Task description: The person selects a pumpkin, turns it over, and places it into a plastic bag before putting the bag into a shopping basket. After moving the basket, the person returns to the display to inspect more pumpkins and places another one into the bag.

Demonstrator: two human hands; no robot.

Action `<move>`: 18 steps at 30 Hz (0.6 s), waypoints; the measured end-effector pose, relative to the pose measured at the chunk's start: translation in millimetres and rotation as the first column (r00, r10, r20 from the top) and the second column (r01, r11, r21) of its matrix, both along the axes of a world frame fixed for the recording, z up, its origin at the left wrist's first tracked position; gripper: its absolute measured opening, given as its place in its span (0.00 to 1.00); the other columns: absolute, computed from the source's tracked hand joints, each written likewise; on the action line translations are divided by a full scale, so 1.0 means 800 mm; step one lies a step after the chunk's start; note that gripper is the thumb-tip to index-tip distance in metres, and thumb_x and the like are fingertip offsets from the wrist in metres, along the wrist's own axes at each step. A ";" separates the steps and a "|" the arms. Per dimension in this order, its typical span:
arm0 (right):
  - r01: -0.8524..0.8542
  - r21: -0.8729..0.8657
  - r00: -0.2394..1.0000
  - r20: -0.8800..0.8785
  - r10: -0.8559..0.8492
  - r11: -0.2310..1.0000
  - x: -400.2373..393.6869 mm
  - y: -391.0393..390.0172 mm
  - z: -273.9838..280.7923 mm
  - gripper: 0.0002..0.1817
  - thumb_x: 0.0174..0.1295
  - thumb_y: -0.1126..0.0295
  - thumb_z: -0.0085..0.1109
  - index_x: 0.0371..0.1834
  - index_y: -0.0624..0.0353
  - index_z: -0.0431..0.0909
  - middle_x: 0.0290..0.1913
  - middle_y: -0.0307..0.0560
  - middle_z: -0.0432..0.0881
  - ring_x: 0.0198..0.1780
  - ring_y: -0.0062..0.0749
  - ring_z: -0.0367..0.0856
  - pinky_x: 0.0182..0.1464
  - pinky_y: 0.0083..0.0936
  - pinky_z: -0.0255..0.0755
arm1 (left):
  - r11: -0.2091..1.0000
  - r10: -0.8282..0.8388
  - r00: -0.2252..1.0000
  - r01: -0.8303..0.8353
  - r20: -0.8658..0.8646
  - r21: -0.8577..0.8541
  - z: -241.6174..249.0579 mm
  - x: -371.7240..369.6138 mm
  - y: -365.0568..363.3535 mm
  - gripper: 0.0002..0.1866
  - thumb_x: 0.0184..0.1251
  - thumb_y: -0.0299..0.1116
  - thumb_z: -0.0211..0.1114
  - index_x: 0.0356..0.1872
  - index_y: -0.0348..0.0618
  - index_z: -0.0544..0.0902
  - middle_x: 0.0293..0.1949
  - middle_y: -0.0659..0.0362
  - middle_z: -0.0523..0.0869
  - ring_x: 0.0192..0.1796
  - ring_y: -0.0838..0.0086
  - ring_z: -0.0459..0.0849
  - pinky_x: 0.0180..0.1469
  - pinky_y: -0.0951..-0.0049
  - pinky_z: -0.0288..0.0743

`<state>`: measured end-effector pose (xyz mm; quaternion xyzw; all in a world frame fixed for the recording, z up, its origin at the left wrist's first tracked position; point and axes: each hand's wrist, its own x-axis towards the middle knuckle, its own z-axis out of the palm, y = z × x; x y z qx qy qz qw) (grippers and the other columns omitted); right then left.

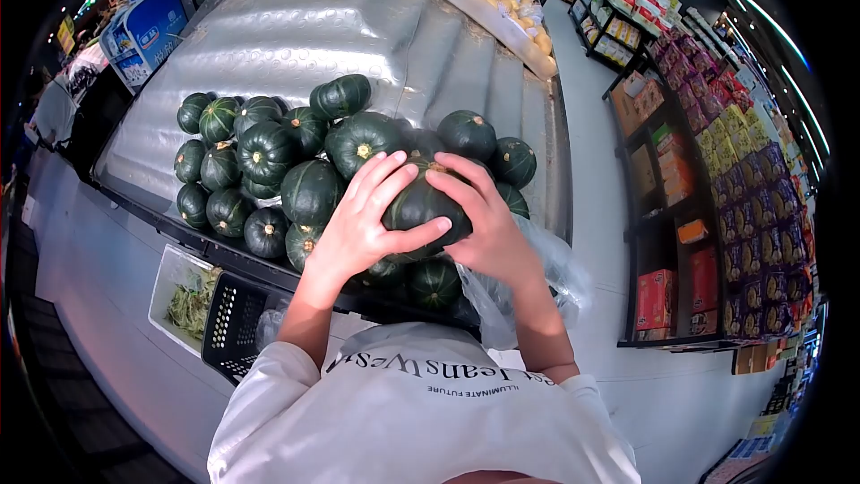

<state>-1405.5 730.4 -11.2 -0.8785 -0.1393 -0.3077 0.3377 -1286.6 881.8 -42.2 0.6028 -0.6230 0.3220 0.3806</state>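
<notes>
Left hand [365, 220] and right hand [491, 229], both spread, clasp a green pumpkin [419, 202] from both sides; even pressure should steady it.

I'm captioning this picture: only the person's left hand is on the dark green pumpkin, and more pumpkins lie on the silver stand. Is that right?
Not quite: the head view shows the right hand on the pumpkin too, opposite the left hand. More pumpkins do lie on the silver stand.
</notes>
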 end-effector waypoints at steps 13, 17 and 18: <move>0.144 -0.232 0.984 0.137 -0.114 0.962 0.009 0.010 -0.005 0.39 0.32 0.80 0.59 0.58 0.49 0.72 0.63 0.47 0.63 0.69 0.55 0.56 0.68 0.61 0.44 | 0.945 0.301 0.881 -0.223 0.365 -0.239 -0.025 0.031 0.005 0.24 0.52 0.55 0.66 0.52 0.89 0.69 0.59 0.62 0.71 0.64 0.57 0.67 0.65 0.30 0.44; 0.182 -0.207 0.977 0.152 -0.152 0.961 0.000 0.006 -0.005 0.41 0.29 0.77 0.64 0.58 0.49 0.72 0.61 0.43 0.66 0.68 0.53 0.56 0.69 0.62 0.42 | 0.962 0.248 0.896 -0.183 0.368 -0.203 -0.024 0.028 0.003 0.19 0.55 0.49 0.65 0.48 0.83 0.72 0.59 0.63 0.74 0.66 0.55 0.65 0.66 0.28 0.40; 0.209 -0.191 0.971 0.155 -0.181 0.959 -0.002 0.005 -0.004 0.41 0.28 0.75 0.67 0.57 0.49 0.72 0.59 0.41 0.69 0.68 0.52 0.57 0.69 0.63 0.40 | 0.964 0.236 0.907 -0.174 0.348 -0.200 -0.024 0.028 0.002 0.18 0.54 0.49 0.65 0.47 0.85 0.73 0.59 0.64 0.73 0.65 0.57 0.66 0.66 0.29 0.40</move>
